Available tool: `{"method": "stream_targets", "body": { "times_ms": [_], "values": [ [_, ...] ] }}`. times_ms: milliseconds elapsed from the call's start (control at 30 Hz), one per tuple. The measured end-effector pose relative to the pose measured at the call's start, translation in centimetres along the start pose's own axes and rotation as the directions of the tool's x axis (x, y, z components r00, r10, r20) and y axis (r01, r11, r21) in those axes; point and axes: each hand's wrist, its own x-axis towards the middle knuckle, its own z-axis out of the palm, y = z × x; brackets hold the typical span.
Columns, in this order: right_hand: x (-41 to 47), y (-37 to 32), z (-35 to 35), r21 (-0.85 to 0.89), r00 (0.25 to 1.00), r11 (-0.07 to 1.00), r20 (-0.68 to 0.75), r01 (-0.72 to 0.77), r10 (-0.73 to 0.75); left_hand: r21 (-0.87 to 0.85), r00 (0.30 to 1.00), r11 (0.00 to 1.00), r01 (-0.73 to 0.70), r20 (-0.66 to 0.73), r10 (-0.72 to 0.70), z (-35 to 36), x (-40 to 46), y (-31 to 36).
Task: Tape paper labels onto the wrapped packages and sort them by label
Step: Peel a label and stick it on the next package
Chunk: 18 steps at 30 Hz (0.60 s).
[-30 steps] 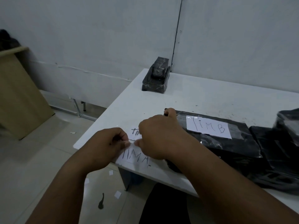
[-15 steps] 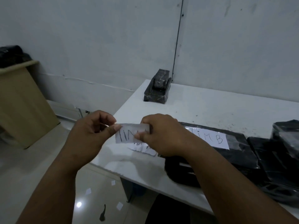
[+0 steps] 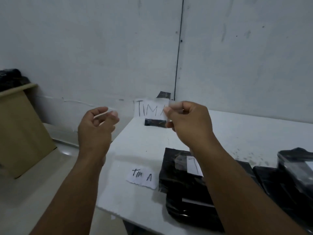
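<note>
Paper label (image 3: 149,108) pinched in your right hand (image 3: 188,119), left hand (image 3: 97,123) loosely curled, empty; lay it flat on an unlabelled package (image 3: 267,178) before taping.

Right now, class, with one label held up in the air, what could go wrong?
1. The right hand pinches the label by one edge only; it could slip or curl.
2. The left hand has let go, so lining it up on a package may go crooked.
3. The spare label lies loose near the table edge.
</note>
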Motion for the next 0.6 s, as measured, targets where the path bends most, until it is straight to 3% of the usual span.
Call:
{"method": "stream_targets", "body": {
  "times_ms": [100,267,433,600],
  "values": [
    [2.2,-0.3,0.0,0.047,0.990,0.999,-0.135,-0.026,0.033,0.160,0.999,0.987,-0.006,0.032,0.001,3.7,2.1,-1.0],
    [4.9,0.5,-0.3,0.119,0.962,0.987,-0.238,-0.111,0.136,0.477,0.954,0.870,-0.127,0.300,-0.025,10.4,4.9,-4.2],
    [6.1,2.0,-0.8,0.123,0.934,0.977,-0.293,-0.177,0.206,0.722,0.918,0.646,-0.247,0.388,-0.083,15.4,7.5,-7.3],
    [6.3,3.3,-1.3,0.140,0.931,0.970,-0.283,-0.200,0.232,0.853,0.884,0.389,-0.347,0.436,-0.167,17.0,8.1,-9.9]
  ]
}}
